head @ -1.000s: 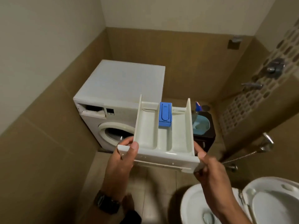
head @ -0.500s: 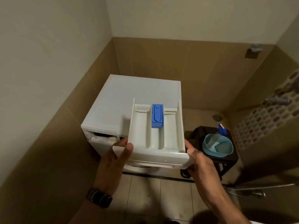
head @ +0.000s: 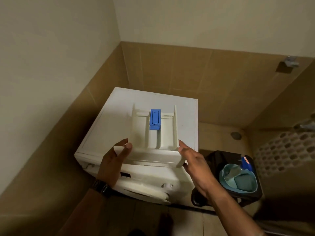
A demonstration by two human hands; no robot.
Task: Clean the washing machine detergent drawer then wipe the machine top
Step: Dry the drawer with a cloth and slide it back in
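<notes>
Head view had the detergent drawer (head: 153, 133) out of its slot, held at frame centre over the washing machine top (head: 185, 120). The left hand (head: 113, 160) pinched the front panel's left corner, thumb on top; the right hand (head: 194, 160) clasped the right corner, fingers curled under. The drawer stretched away from both grips toward the upper frame, blue siphon cap (head: 155, 119) at its far end. Rigid moulded plastic, likely light, probably slick with residue — so the two front corners looked like the sensible hold. A teal basin (head: 225, 174) sat at lower right.
</notes>
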